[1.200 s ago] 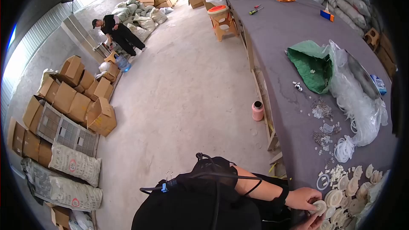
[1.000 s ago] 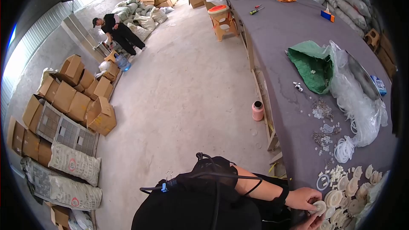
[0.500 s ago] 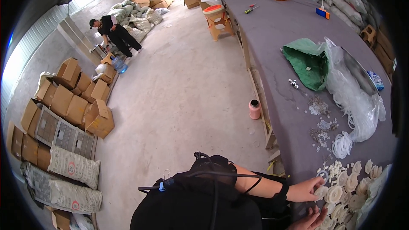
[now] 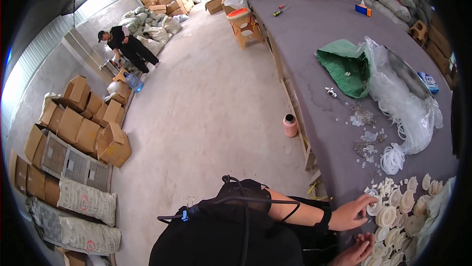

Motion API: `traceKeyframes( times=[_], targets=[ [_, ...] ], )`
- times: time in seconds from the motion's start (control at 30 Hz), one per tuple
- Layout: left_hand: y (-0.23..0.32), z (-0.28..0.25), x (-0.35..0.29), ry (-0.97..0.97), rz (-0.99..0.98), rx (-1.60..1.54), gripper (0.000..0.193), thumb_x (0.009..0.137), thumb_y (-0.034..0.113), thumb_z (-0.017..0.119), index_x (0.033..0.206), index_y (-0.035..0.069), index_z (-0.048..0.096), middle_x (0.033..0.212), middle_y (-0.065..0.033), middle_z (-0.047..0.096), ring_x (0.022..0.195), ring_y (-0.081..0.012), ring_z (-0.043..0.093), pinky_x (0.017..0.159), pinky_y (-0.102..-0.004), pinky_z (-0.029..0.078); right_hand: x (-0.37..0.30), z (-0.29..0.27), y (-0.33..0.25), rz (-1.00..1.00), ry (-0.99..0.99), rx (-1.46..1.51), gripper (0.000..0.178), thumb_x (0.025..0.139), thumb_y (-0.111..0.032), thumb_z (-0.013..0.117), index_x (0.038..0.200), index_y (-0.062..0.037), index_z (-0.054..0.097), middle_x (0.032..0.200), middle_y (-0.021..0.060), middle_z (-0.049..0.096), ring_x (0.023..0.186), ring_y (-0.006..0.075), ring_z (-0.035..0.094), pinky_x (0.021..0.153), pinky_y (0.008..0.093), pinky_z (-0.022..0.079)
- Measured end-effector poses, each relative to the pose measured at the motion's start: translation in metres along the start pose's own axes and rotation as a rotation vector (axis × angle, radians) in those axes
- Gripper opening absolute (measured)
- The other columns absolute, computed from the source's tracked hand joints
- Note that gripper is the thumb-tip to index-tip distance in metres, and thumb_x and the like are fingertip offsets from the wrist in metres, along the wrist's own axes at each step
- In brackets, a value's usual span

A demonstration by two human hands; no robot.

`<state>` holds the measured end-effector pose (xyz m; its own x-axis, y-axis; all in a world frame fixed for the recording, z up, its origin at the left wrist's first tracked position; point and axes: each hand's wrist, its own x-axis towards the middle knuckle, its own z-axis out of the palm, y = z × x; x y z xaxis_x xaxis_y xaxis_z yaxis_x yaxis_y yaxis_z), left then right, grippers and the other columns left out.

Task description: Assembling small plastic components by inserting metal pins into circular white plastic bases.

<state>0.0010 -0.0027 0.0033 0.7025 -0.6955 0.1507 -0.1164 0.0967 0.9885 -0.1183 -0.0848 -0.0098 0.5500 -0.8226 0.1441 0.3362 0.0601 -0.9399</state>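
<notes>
White discs (image 4: 386,217) (some half hidden), right hand (image 4: 356,252) cut off below, tiny bits (image 4: 366,153) indistinct

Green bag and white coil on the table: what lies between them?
The head view shows small, loose pale and greyish pieces on the table between the green bag and the white coil.

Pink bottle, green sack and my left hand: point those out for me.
Pink bottle (image 4: 290,128): head view, side of its body.
Green sack (image 4: 345,63): head view, its dark inside.
Left hand (image 4: 349,215): head view, back of the hand.
</notes>
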Motion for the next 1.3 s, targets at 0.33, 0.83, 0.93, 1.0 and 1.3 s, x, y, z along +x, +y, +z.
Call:
traceKeyframes(
  times=[0.33, 0.83, 0.93, 1.0, 1.3],
  targets=[
    [-0.008, 0.005, -0.007, 0.082, 0.041, -0.074, 0.028, 0.082, 0.007, 0.056, 0.109, 0.006, 0.047, 0.079, -0.0039, 0.049, 0.064, -0.012, 0.048, 0.058, -0.0261, 0.039, -0.001, -0.002, 0.001, 0.019, -0.013, -0.024, 0.024, 0.092, -0.014, 0.049, 0.102, 0.0073, 0.054, 0.086, 0.016, 0.061, 0.073, 0.0214, 0.058, 0.066, 0.0293, 0.049],
    [-0.003, 0.002, -0.009, 0.001, 0.102, 0.052, 0.02, 0.084, 0.019, 0.056, 0.076, 0.001, 0.051, 0.062, -0.009, 0.05, 0.052, -0.0187, 0.048, 0.05, -0.0301, 0.036, -0.002, -0.002, 0.0, 0.047, -0.001, -0.018, 0.023, 0.092, -0.015, 0.05, 0.101, 0.0056, 0.056, 0.087, 0.0156, 0.063, 0.072, 0.0215, 0.061, 0.066, 0.0298, 0.052],
    [-0.003, 0.003, -0.009, 0.011, 0.117, 0.056, 0.02, 0.083, 0.019, 0.056, 0.075, 0.001, 0.052, 0.062, -0.0093, 0.051, 0.052, -0.0191, 0.049, 0.05, -0.0303, 0.037, -0.003, -0.002, -0.001, 0.056, -0.001, -0.009, 0.023, 0.092, -0.015, 0.05, 0.101, 0.0053, 0.056, 0.087, 0.0153, 0.063, 0.072, 0.0214, 0.061, 0.066, 0.03, 0.052],
    [-0.003, 0.003, -0.009, 0.018, 0.121, 0.051, 0.02, 0.083, 0.019, 0.057, 0.075, 0.001, 0.052, 0.061, -0.0099, 0.052, 0.052, -0.0203, 0.049, 0.05, -0.0308, 0.037, -0.003, -0.001, -0.002, 0.061, 0.001, -0.007, 0.023, 0.092, -0.015, 0.05, 0.101, 0.0052, 0.056, 0.087, 0.0151, 0.063, 0.072, 0.0213, 0.061, 0.066, 0.0301, 0.052],
    [-0.003, 0.003, -0.007, 0.022, 0.128, 0.081, 0.021, 0.082, 0.019, 0.057, 0.072, 0.001, 0.051, 0.059, -0.0105, 0.051, 0.051, -0.0246, 0.049, 0.048, -0.0327, 0.036, -0.002, -0.001, -0.001, 0.056, -0.03, 0.002, 0.022, 0.092, -0.014, 0.049, 0.101, 0.0042, 0.056, 0.086, 0.0141, 0.063, 0.072, 0.021, 0.06, 0.065, 0.0299, 0.051]
  ],
)
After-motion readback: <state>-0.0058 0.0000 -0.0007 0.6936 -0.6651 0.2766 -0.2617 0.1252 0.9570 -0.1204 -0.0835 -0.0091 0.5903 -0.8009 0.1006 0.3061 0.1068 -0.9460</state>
